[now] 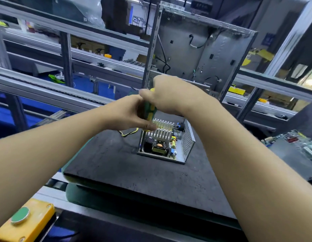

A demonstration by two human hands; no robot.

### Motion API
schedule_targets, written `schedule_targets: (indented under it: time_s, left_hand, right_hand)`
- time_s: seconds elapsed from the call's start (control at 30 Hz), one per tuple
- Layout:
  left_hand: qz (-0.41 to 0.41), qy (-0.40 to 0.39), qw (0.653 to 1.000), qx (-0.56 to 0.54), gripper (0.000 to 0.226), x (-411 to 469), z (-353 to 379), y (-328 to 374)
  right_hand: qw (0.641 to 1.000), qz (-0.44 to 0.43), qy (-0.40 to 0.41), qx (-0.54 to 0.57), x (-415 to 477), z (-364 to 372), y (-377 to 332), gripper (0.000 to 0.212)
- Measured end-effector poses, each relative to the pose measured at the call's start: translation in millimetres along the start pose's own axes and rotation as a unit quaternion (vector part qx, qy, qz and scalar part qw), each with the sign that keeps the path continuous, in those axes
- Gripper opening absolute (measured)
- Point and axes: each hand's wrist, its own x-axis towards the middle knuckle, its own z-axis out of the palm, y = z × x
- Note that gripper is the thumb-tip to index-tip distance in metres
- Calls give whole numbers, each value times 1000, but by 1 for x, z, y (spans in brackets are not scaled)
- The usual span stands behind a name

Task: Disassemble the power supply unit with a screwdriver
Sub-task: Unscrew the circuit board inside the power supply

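An opened power supply unit [166, 144] sits on a dark mat [134, 172], its cover off, with finned heatsinks, a black capacitor and a coil showing inside its metal case. A screwdriver [150, 110] with a green and yellow handle stands upright over the unit's far left corner. My right hand [170, 95] grips the top of the handle. My left hand [129, 113] holds the lower part of the handle, fingers reaching toward the heatsink. The screwdriver's tip is hidden behind my left hand.
An empty metal computer case [200, 49] stands upright behind the unit. Yellow and black wires [128, 133] trail left from the unit. A circuit board [291, 138] lies at the right. A yellow box with a green button [21, 219] sits at the near left. Conveyor rails run behind.
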Motion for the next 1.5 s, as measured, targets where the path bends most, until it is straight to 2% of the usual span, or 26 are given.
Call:
schedule_targets:
  time_s: [0.07,0.13,0.27,0.37,0.43,0.47,0.57,0.67,0.77,0.83,0.9,0.97,1.03,1.1,1.17,1.23,1.3,1.37,1.4,1.5]
  left_hand:
    - [19,-30,999,-27,29,-4,-2,1]
    - [17,-56,992,-108,31,-9,-5,-3]
    - [28,2,993,-119,30,-11,-8,-14]
    - [38,11,996,-81,32,-11,-2,-9]
    - [30,11,998,-47,28,-7,1,-5]
    - [27,14,999,-33,25,-6,2,-4]
    - [36,22,998,-39,14,-5,3,-4]
    - [43,-6,986,-164,19,-13,1,-6]
    - [36,-43,980,-191,22,-16,1,-7]
    - [31,-29,984,-170,20,-13,1,-6]
    - [31,4,992,-119,20,-10,4,1]
    - [23,43,998,-40,31,-6,10,5]
    - [1,45,998,-35,47,-8,12,4]
    - [10,8,995,-100,34,-13,8,-1]
    - [14,-10,989,-149,19,-19,5,-7]
    - [16,17,987,-160,21,-20,5,-12]
    - [21,44,986,-159,21,-19,9,-13]
    - [15,49,988,-144,16,-17,14,-8]
    - [16,52,992,-117,15,-16,15,-6]
    - [23,79,996,-19,28,-11,19,-3]
  right_hand:
    - [998,-43,-34,-29,0,-8,0,31]
    - [995,-68,-70,-31,-3,-14,0,25]
    - [993,-65,-93,8,-5,-11,-4,12]
    - [997,-13,-81,10,-3,-7,-4,38]
    - [998,48,-49,-13,-1,-5,-3,59]
    - [998,52,-33,-33,1,-2,-2,63]
    - [999,-5,-28,-35,5,2,0,44]
    - [993,-46,-107,32,1,-8,2,17]
    - [987,-44,-138,70,-3,-14,2,16]
    - [990,-25,-122,58,-5,-11,-1,31]
    - [997,10,-72,28,-5,-5,-5,46]
    - [999,27,-23,-4,-1,1,-6,47]
    - [1000,8,-12,-6,1,4,-4,35]
    - [999,-18,-30,2,-1,1,-2,22]
    - [997,-43,-49,30,-5,-3,-1,27]
    - [994,-50,-54,77,-8,-2,-1,29]
    - [993,-15,-53,106,-8,1,-3,40]
    - [996,43,-36,76,-7,4,-5,61]
    - [997,62,-16,44,-6,5,-6,63]
    - [999,43,28,-8,-3,7,-3,38]
